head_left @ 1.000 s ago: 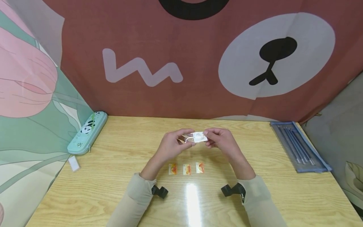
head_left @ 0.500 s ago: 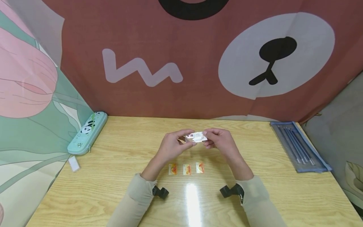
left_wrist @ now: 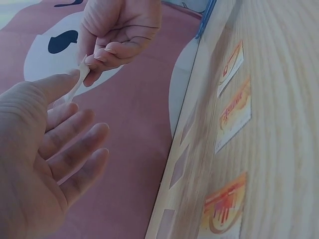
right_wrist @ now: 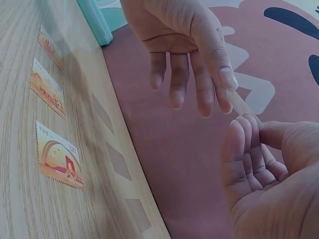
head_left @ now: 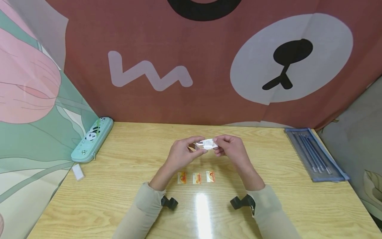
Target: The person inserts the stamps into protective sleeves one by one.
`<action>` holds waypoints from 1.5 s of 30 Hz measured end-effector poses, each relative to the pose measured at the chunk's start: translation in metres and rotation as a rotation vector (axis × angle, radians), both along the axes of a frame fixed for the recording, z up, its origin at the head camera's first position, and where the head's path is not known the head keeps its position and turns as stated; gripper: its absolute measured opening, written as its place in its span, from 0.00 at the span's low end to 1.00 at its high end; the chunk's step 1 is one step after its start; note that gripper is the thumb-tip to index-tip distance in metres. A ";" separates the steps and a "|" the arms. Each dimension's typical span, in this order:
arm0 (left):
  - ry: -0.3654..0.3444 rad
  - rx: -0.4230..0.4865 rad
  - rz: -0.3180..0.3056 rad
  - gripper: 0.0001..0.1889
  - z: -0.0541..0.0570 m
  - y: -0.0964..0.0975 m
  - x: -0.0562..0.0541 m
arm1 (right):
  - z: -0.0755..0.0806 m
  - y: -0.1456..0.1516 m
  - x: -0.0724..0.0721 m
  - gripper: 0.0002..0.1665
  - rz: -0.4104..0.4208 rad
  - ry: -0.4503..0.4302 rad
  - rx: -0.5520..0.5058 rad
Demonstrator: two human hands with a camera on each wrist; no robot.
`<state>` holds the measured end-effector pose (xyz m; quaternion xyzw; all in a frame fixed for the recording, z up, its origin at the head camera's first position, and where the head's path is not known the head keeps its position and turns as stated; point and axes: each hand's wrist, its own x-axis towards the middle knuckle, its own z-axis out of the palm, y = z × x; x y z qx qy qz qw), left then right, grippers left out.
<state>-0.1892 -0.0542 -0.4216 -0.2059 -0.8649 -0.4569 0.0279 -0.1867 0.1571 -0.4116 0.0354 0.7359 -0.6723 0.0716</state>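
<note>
Both hands hold up a small clear plastic sleeve (head_left: 199, 145) with a white piece (head_left: 210, 144) at its right part, over the middle of the table. My left hand (head_left: 181, 151) pinches the left end between thumb and index finger; its other fingers spread loosely in the left wrist view. The right hand (head_left: 233, 148) pinches the white end between thumb and fingers, the rest curled below. Nearer me, three orange-and-white postage stamps lie face up in a row: a left stamp (head_left: 181, 178), a middle stamp (head_left: 196, 178) and a right stamp (right_wrist: 59, 157) showing an arch.
A mint panda pencil case (head_left: 92, 141) stands at the back left, with a small white block (head_left: 78, 172) in front. At the right lies a blue-edged see-through pouch (head_left: 316, 155) holding long thin sticks. A printed cloth (head_left: 209, 106) hangs behind the wooden table (head_left: 119, 202).
The curved white edge seen at the sleeve's left end one second ago no longer shows, and the white piece has tilted slightly. My right forearm has shifted a little inward; both grips stay.
</note>
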 end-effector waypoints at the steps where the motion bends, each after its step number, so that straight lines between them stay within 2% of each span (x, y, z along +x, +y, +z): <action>1: 0.004 -0.003 0.000 0.23 0.000 0.000 0.000 | 0.000 0.000 0.000 0.19 -0.002 0.000 0.000; 11: 0.034 -0.018 0.024 0.21 -0.002 0.001 0.000 | -0.001 -0.004 0.001 0.18 -0.016 0.026 -0.009; 14: -0.002 0.031 0.017 0.24 -0.002 0.002 -0.001 | -0.001 -0.004 0.001 0.18 -0.015 0.030 -0.013; 18: -0.053 0.112 -0.009 0.35 -0.002 0.003 -0.002 | 0.000 -0.002 0.001 0.18 -0.023 0.027 -0.003; 20: -0.078 0.145 -0.016 0.37 -0.002 0.003 -0.003 | 0.001 0.000 0.000 0.18 -0.026 0.023 -0.008; 26: -0.134 0.220 -0.017 0.23 -0.002 0.002 0.000 | 0.002 -0.001 0.000 0.20 0.023 0.005 -0.022; 29: -0.126 0.219 -0.025 0.22 -0.001 0.002 0.000 | 0.002 -0.001 0.001 0.20 0.031 0.005 -0.019; 36: -0.101 0.152 -0.006 0.22 -0.001 0.003 0.000 | 0.001 -0.001 0.001 0.20 0.029 0.013 -0.015; 45: -0.031 0.137 0.007 0.22 -0.001 0.004 0.001 | 0.002 -0.004 0.003 0.18 0.008 0.032 -0.025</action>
